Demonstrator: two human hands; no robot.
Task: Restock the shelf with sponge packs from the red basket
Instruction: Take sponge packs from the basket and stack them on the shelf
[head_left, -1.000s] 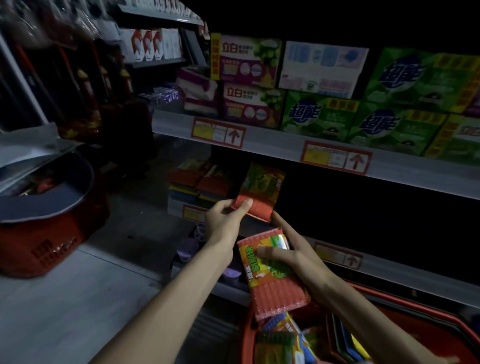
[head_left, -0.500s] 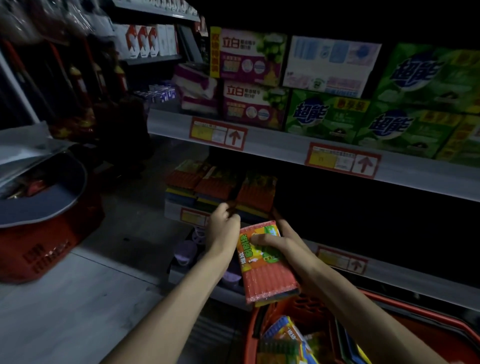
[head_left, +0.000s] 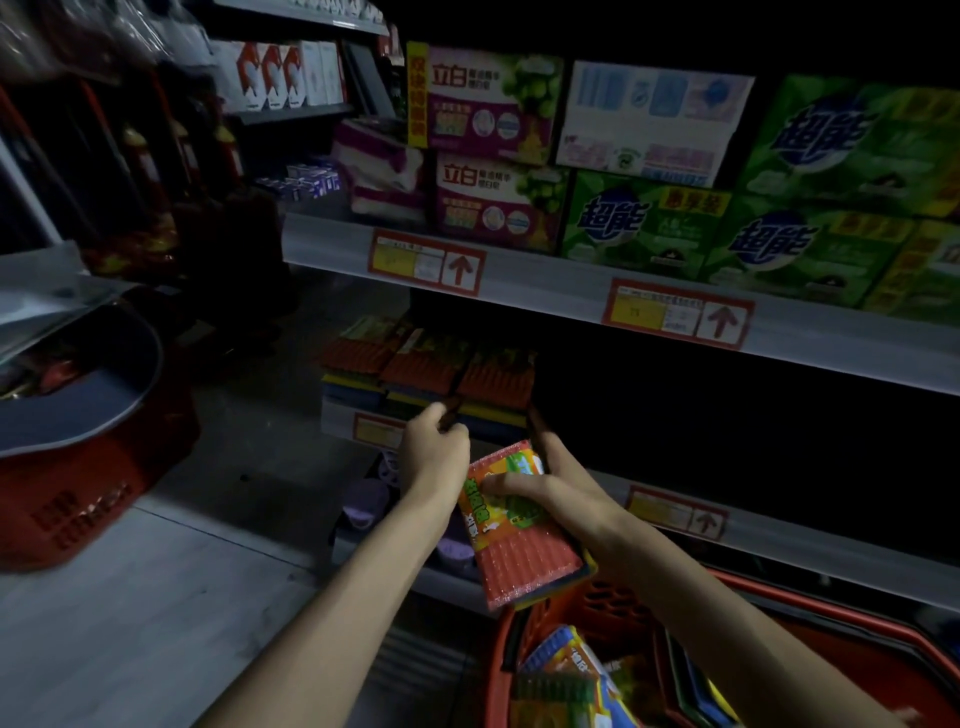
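My right hand (head_left: 566, 493) grips an orange sponge pack (head_left: 524, 540) with a green label, thumb on its face, above the red basket (head_left: 810, 608) at the lower right. More sponge packs (head_left: 566, 670) lie inside that basket. On the dim lower shelf (head_left: 779, 525) three stacks of sponge packs (head_left: 431, 366) stand side by side. My left hand (head_left: 434, 452) is at the front of the rightmost stack (head_left: 496, 379), fingers loosely curled and holding nothing.
The upper shelf (head_left: 545, 280) carries green and purple detergent boxes (head_left: 644, 223) behind red price tags. A second red basket (head_left: 78, 499) with a grey cover stands on the floor to the left. Purple items (head_left: 363, 501) sit on the bottom shelf.
My left hand set its sponge pack down as the third stack on the shelf and let go. My right hand has brought its pack up and closer to the shelf.
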